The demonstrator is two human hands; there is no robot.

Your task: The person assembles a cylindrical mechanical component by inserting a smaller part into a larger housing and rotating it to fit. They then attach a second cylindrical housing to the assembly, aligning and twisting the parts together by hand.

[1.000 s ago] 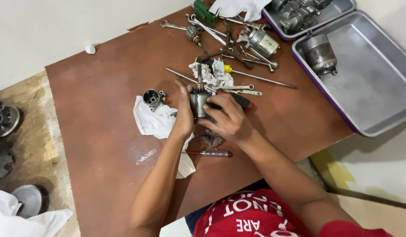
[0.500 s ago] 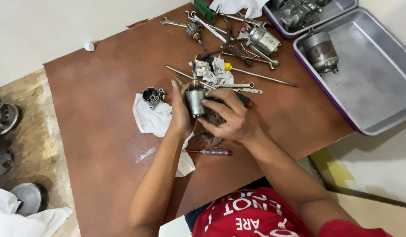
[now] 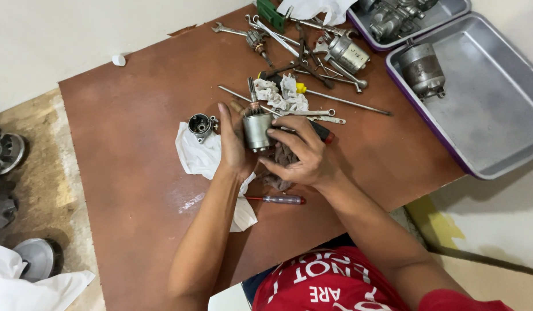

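Left hand [image 3: 234, 144] and right hand [image 3: 301, 155] both gripping one grey motor armature [image 3: 258, 129], shaft up, above the brown counter [image 3: 134, 173]; right also clutches a dark rag [image 3: 281, 164]. Two metal trays [image 3: 497, 121] to the right, one cylindrical housing [image 3: 422, 69] in the nearer. One red-tipped screwdriver [image 3: 278, 200], one white cloth [image 3: 200, 155] with a small casting [image 3: 200, 125]. Label on silver cylinder [image 3: 350, 55] among the wrenches.

Brown board [image 3: 134, 173] on pale floor [image 3: 47, 40]

The dark rag [image 3: 281, 164] is mostly buried under the right hand [image 3: 304, 158]; left hand's [image 3: 234, 147] fingers [image 3: 225, 115] cover one side of the metal cylinder [image 3: 258, 131]; the far tray [image 3: 445, 14] runs off the top edge; tool pile [image 3: 301, 40] too tangled to sort out; white cloth [image 3: 24, 288] clipped at the bottom corner.
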